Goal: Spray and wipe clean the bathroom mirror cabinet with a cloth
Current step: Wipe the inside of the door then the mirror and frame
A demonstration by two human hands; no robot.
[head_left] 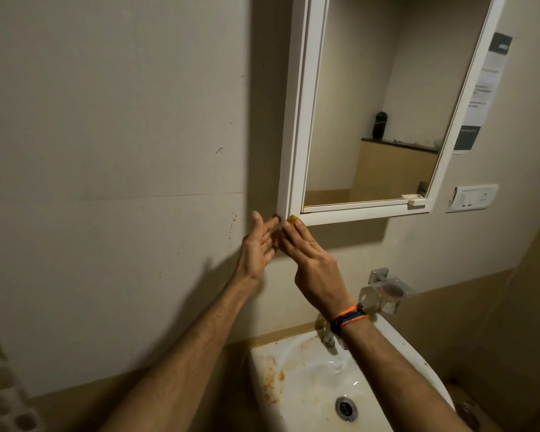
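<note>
cloth: yellow, frame centre, at mirror cabinet lower-left corner | right hand: straight fingers press it there | left hand: open, beside | cabinet edge runs upward from the grip

Both arms raised; left hand fingers straight, splayed; right hand fingers extended, pressing flat

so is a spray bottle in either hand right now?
No. The left hand is open beside the mirror cabinet corner, and the right hand presses only a yellow cloth against it; no bottle shows.
</note>
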